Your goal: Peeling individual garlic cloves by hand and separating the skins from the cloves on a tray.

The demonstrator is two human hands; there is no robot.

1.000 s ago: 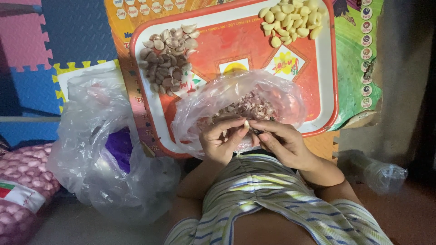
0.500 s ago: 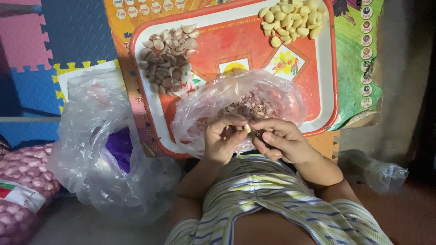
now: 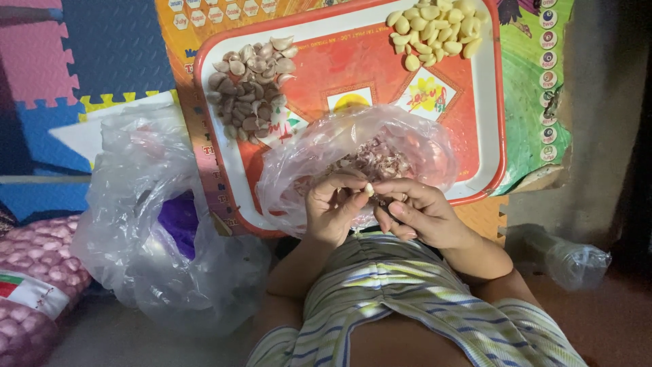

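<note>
Both hands up over the near rim of the red tray (image 3: 492,136), thumbs and fingertips meeting on one small pale garlic clove (image 3: 369,189). Left hand (image 3: 334,207) with grip closed around the clove's near side, fingers curled tighter than half a second ago; right hand (image 3: 418,212) pinching the same clove from the other side, knuckles now rolled a little further inward. Clove itself barely shifted, just above the mouth of the clear bag of skins (image 3: 360,160) lying on the tray. By the look of it, peeling under way on this clove, skin apparently not yet off. Farther up the tray, a heap of unpeeled cloves (image 3: 252,81) at the left and a heap of peeled yellow cloves (image 3: 435,30) at the right, well apart, neither altered. Off the tray to the left, a large crumpled clear bag (image 3: 156,231) on the floor, and beside it a pink mesh sack of garlic (image 3: 34,272). Coloured foam mat (image 3: 102,61) beneath.
</note>
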